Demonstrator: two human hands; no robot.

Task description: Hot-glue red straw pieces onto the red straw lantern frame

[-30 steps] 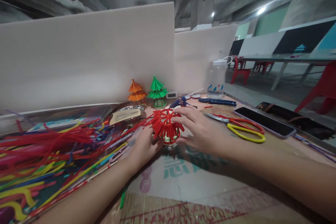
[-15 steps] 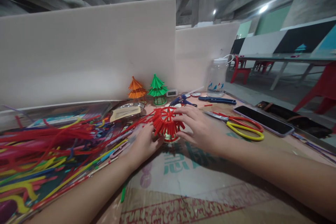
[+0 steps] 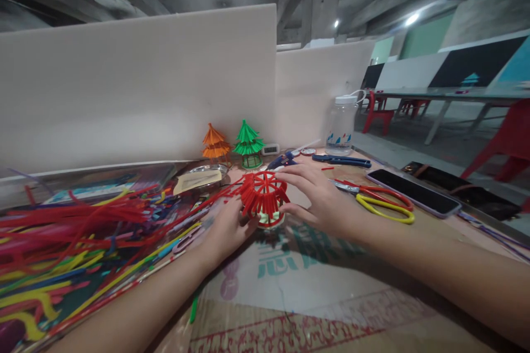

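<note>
In the middle of the table stands a red pipe-cleaner pavilion model (image 3: 264, 193), with a fringed, sloping roof round an open spoked ring and a pale round base below. My left hand (image 3: 232, 226) grips its left side, thumb in front at the lower edge. On the right, my right hand (image 3: 312, 193) curves round the roof, index finger on the top rim and thumb low by the fringe. Behind it are a finished-looking green model (image 3: 248, 146) and an orange one (image 3: 215, 149), both with tiered roofs. A blue glue gun (image 3: 281, 161) lies just beyond my right fingers.
Loose pipe cleaners (image 3: 83, 231) in many colours cover the left side. A metal tray (image 3: 211, 172) sits behind them. To the right lie scissors (image 3: 385, 207), blue pliers (image 3: 342, 161) and a phone (image 3: 414, 192). A clear bottle (image 3: 340, 127) stands before the white partition (image 3: 144, 88).
My right hand has shifted very slightly and its fingers sit a little differently at the roof's rim. The red model stays in place; the view has tilted slightly.
</note>
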